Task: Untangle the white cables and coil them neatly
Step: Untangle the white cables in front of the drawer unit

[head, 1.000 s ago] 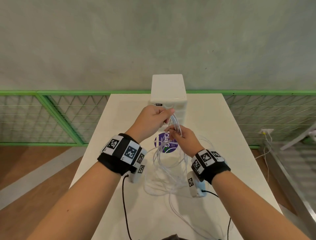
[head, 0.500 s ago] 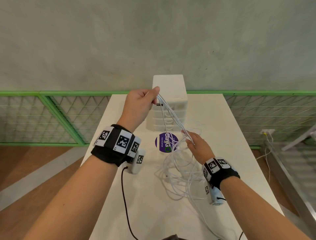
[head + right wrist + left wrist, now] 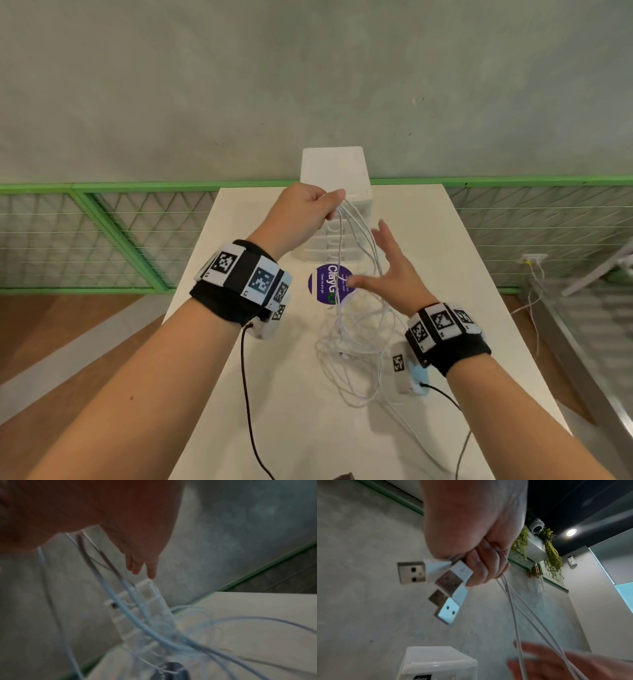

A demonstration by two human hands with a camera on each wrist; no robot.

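The white cables (image 3: 356, 342) lie in a tangled heap on the white table (image 3: 274, 394). Several strands rise from the heap to my left hand (image 3: 330, 205), which pinches them above the table. In the left wrist view, that left hand (image 3: 481, 555) grips the strands just behind several white USB plugs (image 3: 452, 580) that stick out past its fingers. My right hand (image 3: 383, 267) is open with spread fingers, beside the hanging strands and holding nothing. The right wrist view is blurred: straight fingers (image 3: 142, 563) above the cables (image 3: 137, 608).
A white drawer unit (image 3: 335, 171) stands at the table's far end, behind the hands. A round purple sticker (image 3: 323, 284) sits on the table in front of it. A green railing with wire mesh (image 3: 102, 233) runs behind the table. Black wrist-camera leads (image 3: 250, 411) trail toward me.
My right hand has let go of the strands it pinched and spread its fingers. My left hand still holds the cable ends up and has shifted slightly right.
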